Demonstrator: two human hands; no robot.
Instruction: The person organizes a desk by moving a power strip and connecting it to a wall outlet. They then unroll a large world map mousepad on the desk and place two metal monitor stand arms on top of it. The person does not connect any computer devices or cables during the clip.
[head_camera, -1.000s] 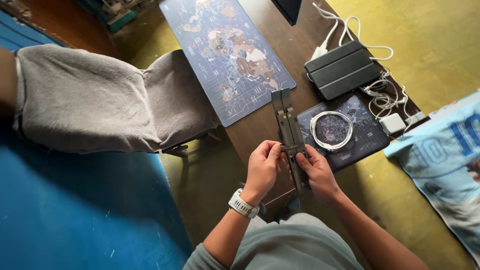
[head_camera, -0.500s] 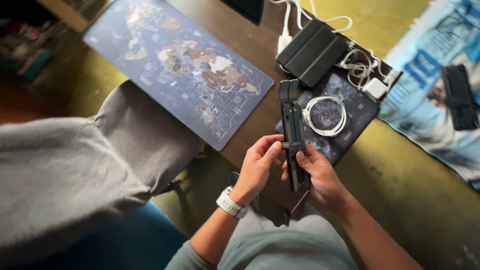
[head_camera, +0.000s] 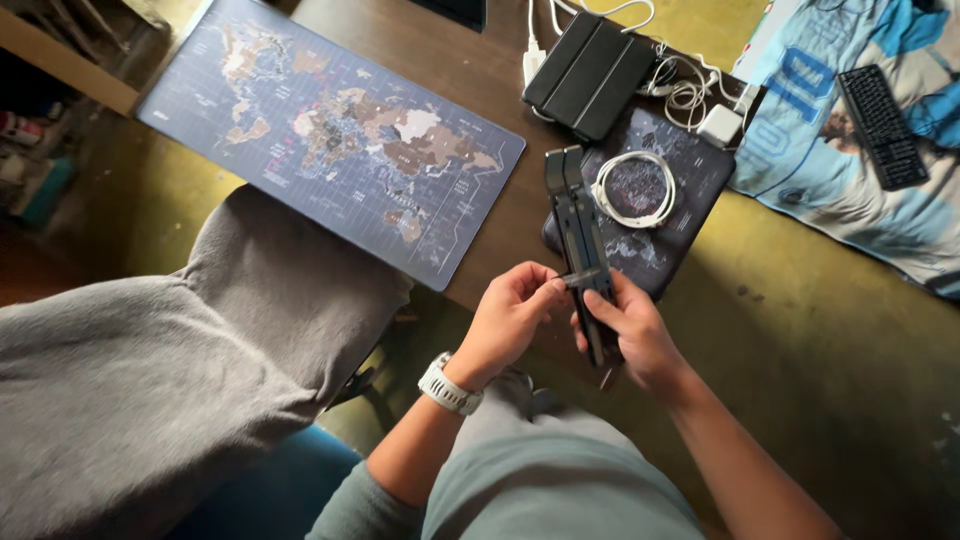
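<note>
Right hand (head_camera: 628, 335) wrapped around the lower half of a folded dark metal stand (head_camera: 577, 243), fingers (head_camera: 600, 308) curled tight on it, thumb lying along its front. Left hand (head_camera: 510, 320) right beside, fingers (head_camera: 548, 285) pressed together in a pinch on a small crossbar at the stand's middle. White wristwatch (head_camera: 447, 386) on the left wrist. Held up above the near edge of the brown wooden surface (head_camera: 500, 230), long and narrow, two bars lying side by side, top end pointing away toward the far edge, bottom end poking out below the right palm.

Just past the stand, toward the right end of the surface, a dark patterned mouse pad (head_camera: 690, 175) with a coiled white cable (head_camera: 634, 189) lying on it. Beyond that, near the far edge, a black folded tablet case (head_camera: 590, 75), with a tangle of white cords (head_camera: 685, 92) and a white charger block (head_camera: 718, 125) just beside it. Spread over the left part of the surface, a big world-map desk mat (head_camera: 340, 135), one corner reaching the near edge.

Off the surface to the left, a chair draped in grey cloth (head_camera: 170, 350). On the floor at the right, a blue and white shirt (head_camera: 850, 160) with a black keyboard (head_camera: 880, 115) resting on top
</note>
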